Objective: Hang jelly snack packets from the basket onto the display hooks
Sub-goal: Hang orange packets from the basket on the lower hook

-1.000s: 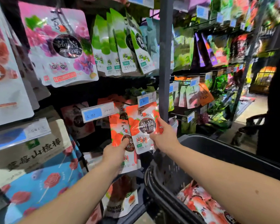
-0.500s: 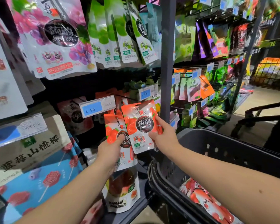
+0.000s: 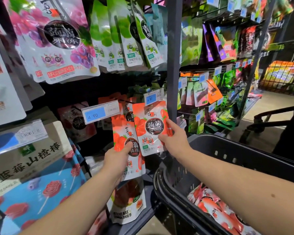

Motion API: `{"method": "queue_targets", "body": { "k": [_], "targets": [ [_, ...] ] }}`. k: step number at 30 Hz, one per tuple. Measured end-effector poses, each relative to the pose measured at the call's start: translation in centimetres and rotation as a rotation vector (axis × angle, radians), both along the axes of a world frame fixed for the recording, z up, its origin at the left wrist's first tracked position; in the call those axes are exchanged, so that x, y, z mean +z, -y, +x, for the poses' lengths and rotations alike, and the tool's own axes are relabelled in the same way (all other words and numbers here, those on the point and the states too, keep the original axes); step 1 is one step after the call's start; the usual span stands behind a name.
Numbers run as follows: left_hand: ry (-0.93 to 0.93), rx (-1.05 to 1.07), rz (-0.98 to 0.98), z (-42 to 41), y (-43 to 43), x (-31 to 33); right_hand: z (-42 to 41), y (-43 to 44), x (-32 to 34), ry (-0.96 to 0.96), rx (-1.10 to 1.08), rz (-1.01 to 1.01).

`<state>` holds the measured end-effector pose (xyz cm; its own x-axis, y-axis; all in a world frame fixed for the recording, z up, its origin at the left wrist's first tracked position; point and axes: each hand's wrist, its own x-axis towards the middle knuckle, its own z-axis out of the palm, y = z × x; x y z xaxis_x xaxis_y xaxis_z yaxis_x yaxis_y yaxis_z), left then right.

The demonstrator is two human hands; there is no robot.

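Glossy red packets (image 3: pixel 215 209) lay in the slotted black plastic basket (image 3: pixel 227 150). Beyond, the left hand (image 3: pixel 117 160) gripped one flat strawberry pouch (image 3: pixel 124 133), thumb across its face. The right hand (image 3: pixel 175 141) pinched a second pouch (image 3: pixel 151 128) by its edge, just beneath a price tag (image 3: pixel 153 98). Hanging was under way, I judged; next its top hole needed threading onto the hook.

Hands: we count two, the left hand (image 3: pixel 117 159) and the right hand (image 3: pixel 175 139).
Held strawberry packets: two, the left packet (image 3: pixel 121 133) and the right packet (image 3: pixel 153 126), one gripped in each hand.
Baskets: we see one black basket (image 3: pixel 244 155).
Packets in the basket: several red packets (image 3: pixel 215 210); we cannot count them exactly.
4.90 tags: two, the near price tag (image 3: pixel 100 113) and the far price tag (image 3: pixel 153 97).
Green packets (image 3: pixel 115 34) overhead: at least four.
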<state>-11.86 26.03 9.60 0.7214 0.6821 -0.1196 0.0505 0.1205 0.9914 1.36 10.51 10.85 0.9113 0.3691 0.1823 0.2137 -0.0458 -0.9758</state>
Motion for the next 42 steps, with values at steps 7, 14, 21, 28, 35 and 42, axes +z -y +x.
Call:
{"method": "queue_targets", "body": {
  "k": [7, 14, 21, 28, 35, 42],
  "targets": [
    [-0.002, 0.031, 0.051, -0.2, -0.4, -0.5, 0.9, -1.3, -1.1, 0.013, 0.015, -0.127],
    [-0.028, 0.032, 0.062, -0.4, -1.8, -1.0, 2.2, -4.2, -1.4, 0.137, 0.000, -0.324],
    [-0.043, 0.120, 0.046, -0.8, -4.0, -1.7, 5.3, -10.4, -1.6, 0.213, -0.017, -0.488],
    [-0.044, 0.070, 0.010, -0.6, -4.1, -1.6, 8.1, -15.9, -2.6, 0.327, -0.030, -0.699],
    [-0.063, 0.083, 0.020, -0.1, -3.0, -1.2, 8.3, -14.7, -3.7, 0.329, 0.048, -0.612],
    [-0.015, 0.050, -0.007, 1.1, 0.2, 0.3, 3.5, -6.4, -2.8, -0.034, 0.195, -0.034]
  ]
}}
